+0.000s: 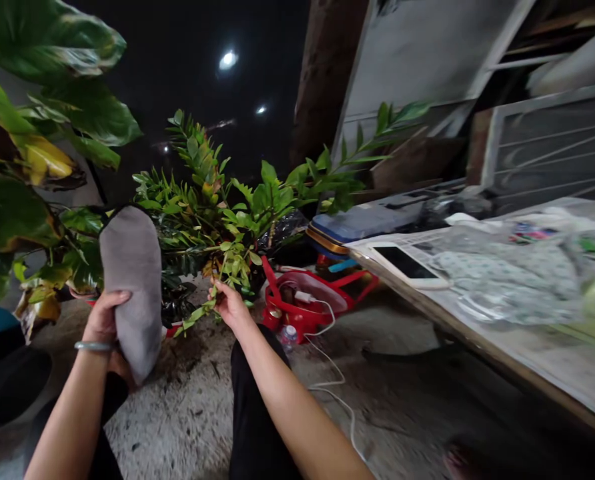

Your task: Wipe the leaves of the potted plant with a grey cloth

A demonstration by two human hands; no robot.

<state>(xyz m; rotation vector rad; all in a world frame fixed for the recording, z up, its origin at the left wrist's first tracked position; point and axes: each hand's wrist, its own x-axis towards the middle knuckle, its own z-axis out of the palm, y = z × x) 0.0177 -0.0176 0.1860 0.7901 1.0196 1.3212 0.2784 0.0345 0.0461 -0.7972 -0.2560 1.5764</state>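
My left hand (105,320) grips a long grey piece shaped like a shoe insole (131,280), with a dark edge at its top. The thumb lies across its left side; the other fingers are mostly hidden behind. The insole stands almost upright, with its broad face turned to me. My right hand (230,303) is closed in a pinch on a thin leafy plant stem (205,311), which hangs down to the left of the fingers. More green leaves of the potted plant (272,200) rise just above and behind this hand.
A red bag (302,300) holds a white charger plug with a trailing cable (350,407); a small clear bottle (288,335) stands beside it. On the table (502,360) at right lie a white phone (407,265) and plastic bags (512,273). A dark bucket (17,387) stands at left.
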